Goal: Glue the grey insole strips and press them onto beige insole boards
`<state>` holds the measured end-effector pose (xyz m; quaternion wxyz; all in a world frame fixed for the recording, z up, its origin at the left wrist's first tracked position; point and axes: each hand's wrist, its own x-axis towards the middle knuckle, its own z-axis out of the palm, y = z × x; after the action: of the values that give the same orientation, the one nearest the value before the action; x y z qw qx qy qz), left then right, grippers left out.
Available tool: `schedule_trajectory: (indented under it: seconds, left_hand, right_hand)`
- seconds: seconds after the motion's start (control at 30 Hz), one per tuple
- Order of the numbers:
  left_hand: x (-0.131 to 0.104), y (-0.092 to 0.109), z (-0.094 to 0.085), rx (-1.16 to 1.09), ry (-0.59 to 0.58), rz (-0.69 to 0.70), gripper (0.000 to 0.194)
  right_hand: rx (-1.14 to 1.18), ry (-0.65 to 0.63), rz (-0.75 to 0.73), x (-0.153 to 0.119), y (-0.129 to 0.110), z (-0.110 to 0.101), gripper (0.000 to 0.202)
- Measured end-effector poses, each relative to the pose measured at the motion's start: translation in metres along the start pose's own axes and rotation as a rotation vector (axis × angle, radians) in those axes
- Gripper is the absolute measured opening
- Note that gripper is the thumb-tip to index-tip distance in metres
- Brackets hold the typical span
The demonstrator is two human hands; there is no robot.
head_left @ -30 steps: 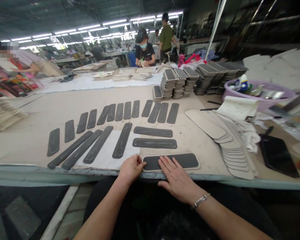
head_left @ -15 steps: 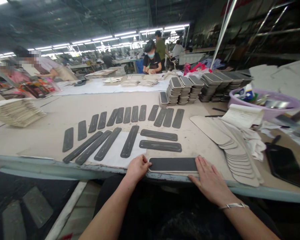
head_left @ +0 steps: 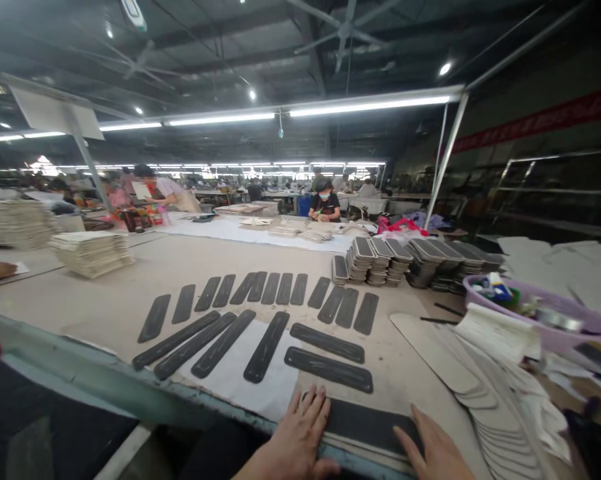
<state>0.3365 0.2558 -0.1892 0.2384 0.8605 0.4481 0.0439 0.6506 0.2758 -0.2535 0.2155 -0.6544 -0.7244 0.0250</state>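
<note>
Left hand (head_left: 300, 437) flat, fingers spread, now pressing the left end of the dark padded strip (head_left: 367, 423), not gripping; right hand (head_left: 433, 453) open at its right end, shifted outward from the middle a second ago, clasping nothing; strip lying at the near counter (head_left: 105, 293) edge, apparently smoothed end to end. Beyond: loose dark strips (head_left: 327, 343) in rows; pale backing pieces (head_left: 460, 373) fanned rightward; finished stacks (head_left: 370, 260) further back; nothing obstructing.

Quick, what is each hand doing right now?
Left hand: open, fingers flat on the dark strip.
Right hand: open, flat at the strip's right end.
</note>
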Motion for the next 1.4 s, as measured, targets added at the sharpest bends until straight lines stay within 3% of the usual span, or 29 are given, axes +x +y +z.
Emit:
schedule_trajectory:
  seconds: [0.1, 0.2, 0.33, 0.5, 0.6, 0.67, 0.8, 0.87, 1.07, 1.2, 1.4]
  left_hand:
    - [-0.004, 0.003, -0.001, 0.03, 0.006, -0.014, 0.097]
    - [-0.004, 0.006, -0.003, 0.051, 0.008, -0.039, 0.095]
    - [0.0, 0.003, -0.001, -0.012, 0.099, -0.062, 0.079]
    - [0.008, -0.002, -0.005, -0.17, 0.372, -0.145, 0.057]
    - [0.013, 0.0, -0.011, -0.342, 0.429, -0.186, 0.049]
    - [0.015, 0.004, -0.013, -0.542, 0.396, -0.241, 0.042]
    - [0.016, 0.016, -0.009, -1.061, 0.13, -0.339, 0.034]
    - [0.015, 0.023, -0.004, -1.214, 0.041, -0.37, 0.037]
    - [0.016, 0.034, 0.009, -1.376, 0.056, -0.496, 0.043]
    - [0.017, 0.037, 0.014, -1.431, 0.036, -0.503, 0.044]
    - [0.017, 0.042, 0.017, -1.515, 0.049, -0.495, 0.041]
  right_hand:
    - [0.012, -0.038, 0.079, 0.005, -0.005, -0.015, 0.068]
    - [0.054, -0.154, 0.188, 0.009, -0.014, -0.033, 0.073]
    - [0.257, -0.188, 0.279, 0.013, -0.028, -0.056, 0.069]
    - [0.73, -0.063, 0.403, 0.011, -0.037, -0.075, 0.044]
    - [1.063, 0.028, 0.501, 0.011, -0.031, -0.076, 0.042]
    - [1.24, 0.073, 0.553, 0.013, -0.027, -0.074, 0.04]
    - [1.372, 0.131, 0.609, 0.019, -0.024, -0.073, 0.041]
    - [1.373, 0.159, 0.613, 0.022, -0.024, -0.073, 0.046]
    - [1.353, 0.261, 0.641, 0.028, -0.021, -0.07, 0.05]
    - [1.361, 0.295, 0.659, 0.029, -0.019, -0.068, 0.045]
    - [1.477, 0.195, 0.704, 0.029, -0.019, -0.077, 0.054]
